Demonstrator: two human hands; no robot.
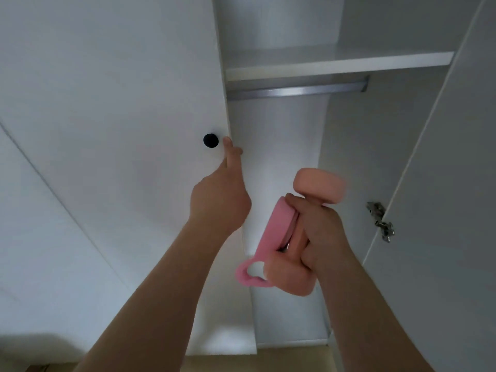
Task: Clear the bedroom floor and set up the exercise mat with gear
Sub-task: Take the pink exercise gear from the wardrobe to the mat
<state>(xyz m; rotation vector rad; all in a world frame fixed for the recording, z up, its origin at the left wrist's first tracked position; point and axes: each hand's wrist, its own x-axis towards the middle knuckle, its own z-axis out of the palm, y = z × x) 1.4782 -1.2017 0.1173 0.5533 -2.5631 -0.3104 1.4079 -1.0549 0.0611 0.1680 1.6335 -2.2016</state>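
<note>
Dumbbell (pixel 319 187) plus pink band (pixel 271 232) clenched in right hand (pixel 319 232), long axis near upright, before open wardrobe (pixel 276 130). Left hand (pixel 220 200) nearer door (pixel 120 103): fingers (pixel 228 146) straight at door edge, just right of knob (pixel 211 140).

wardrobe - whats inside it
A white shelf, a metal rail beneath it and a white back panel. The right hand with its dumbbell and pink band covers part of the lower space; the left door hides that side.
</note>
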